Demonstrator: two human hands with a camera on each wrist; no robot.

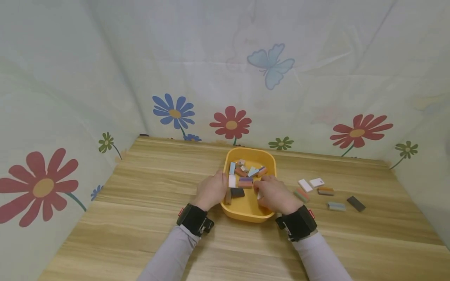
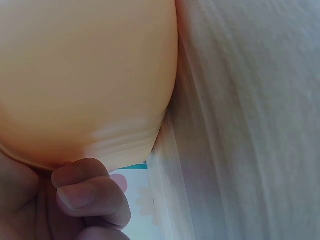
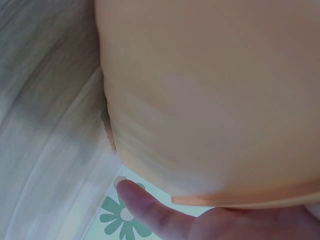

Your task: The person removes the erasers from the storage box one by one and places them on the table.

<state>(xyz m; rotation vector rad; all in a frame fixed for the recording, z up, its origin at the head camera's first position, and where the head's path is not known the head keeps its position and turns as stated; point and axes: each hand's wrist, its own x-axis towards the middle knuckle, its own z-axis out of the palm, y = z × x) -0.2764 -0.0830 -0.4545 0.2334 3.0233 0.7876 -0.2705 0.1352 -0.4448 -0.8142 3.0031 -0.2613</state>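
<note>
We see a yellow plastic bin (image 1: 247,216) with rounded corners on a wood-grain table (image 1: 158,179), close to the table's far edge and about midway between its left and right edges. The left hand (image 1: 212,190) is clamped on the bin's left wall, its fingers bent against the outer side. The right hand (image 1: 277,193) is clamped over the right wall: in its wrist view we see one finger pointing down outside, while the head view shows other parts of the hand inside. Just beside these lies a white piece (image 1: 259,194); we cannot tell whether they touch it.

Along the bin's left wall, from far to near, we find a pale blue block (image 1: 232,168), a white block (image 1: 232,180) and a brown block (image 1: 228,196). A black block (image 1: 237,192) lies just beside the brown one, and a purple-and-orange block (image 1: 245,182) near the middle. Toward the far right corner we make out a pale blue triangular block (image 1: 253,171) among smaller pieces.

Between the bin and the table's right edge we count six more: two flat white blocks (image 1: 305,185), a red-and-green block (image 1: 301,194), an orange-and-grey block (image 1: 325,191), a grey-blue block (image 1: 336,206) and, nearest that edge, a dark grey block (image 1: 356,203).
</note>
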